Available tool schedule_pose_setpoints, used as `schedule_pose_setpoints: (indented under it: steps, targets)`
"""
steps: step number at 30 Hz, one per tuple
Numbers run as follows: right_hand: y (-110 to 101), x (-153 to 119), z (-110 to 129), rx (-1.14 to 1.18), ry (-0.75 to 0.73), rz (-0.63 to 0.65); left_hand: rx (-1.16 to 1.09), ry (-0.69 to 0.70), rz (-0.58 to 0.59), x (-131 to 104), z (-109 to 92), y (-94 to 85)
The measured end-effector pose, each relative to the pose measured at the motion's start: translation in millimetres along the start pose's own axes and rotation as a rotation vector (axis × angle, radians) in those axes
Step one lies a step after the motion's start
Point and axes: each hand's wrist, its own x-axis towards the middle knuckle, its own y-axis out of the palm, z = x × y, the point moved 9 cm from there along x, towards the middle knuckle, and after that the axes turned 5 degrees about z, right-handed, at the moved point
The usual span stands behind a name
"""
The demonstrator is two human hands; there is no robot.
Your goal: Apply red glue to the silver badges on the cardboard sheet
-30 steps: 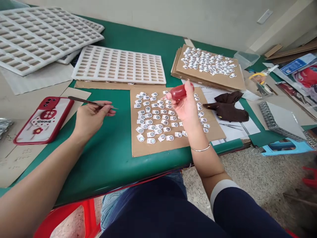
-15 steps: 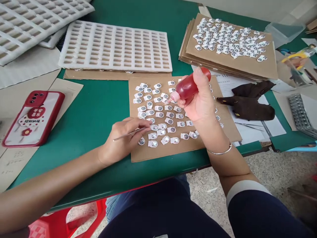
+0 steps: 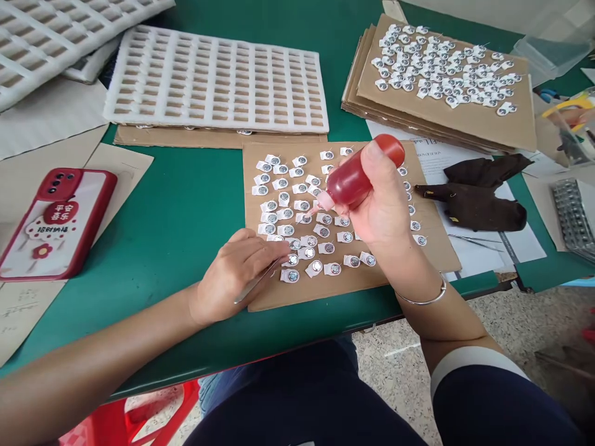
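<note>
My right hand (image 3: 379, 201) is wrapped round a red squeeze bottle (image 3: 351, 179), tilted with its pale nozzle pointing down and left. The nozzle tip is close above one of several small white tagged discs (image 3: 326, 248) on a brown cardboard sheet (image 3: 269, 300). My left hand (image 3: 239, 272) rests at the sheet's left edge, closed round thin metal tweezers (image 3: 255, 282). Its fingertips are beside the discs in the lower left part of the sheet; the tweezer tips are hidden there.
White gridded foam trays (image 3: 216, 80) lie at the back left. A phone (image 3: 58, 223) is on the left. Stacked cardboard with discs (image 3: 511, 127) stands at the back right, near dark brown cloth pieces (image 3: 486, 207), another pair of tweezers (image 3: 478, 241) and papers.
The bottle in my right hand has moved down and slightly left over the discs. My left hand has shifted down a little over the sheet's edge. The view has shifted slightly.
</note>
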Motion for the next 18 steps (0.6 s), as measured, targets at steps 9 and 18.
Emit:
schedule_pose_setpoints:
  steps: [9,18]
  targets:
    - [-11,0,-2,-0.037,-0.028,-0.044,-0.012,0.04,0.035,-3,-1,4.0]
    - [-16,2,-15,-0.027,0.025,-0.064,-0.004,0.055,0.059,-4,-1,10.7]
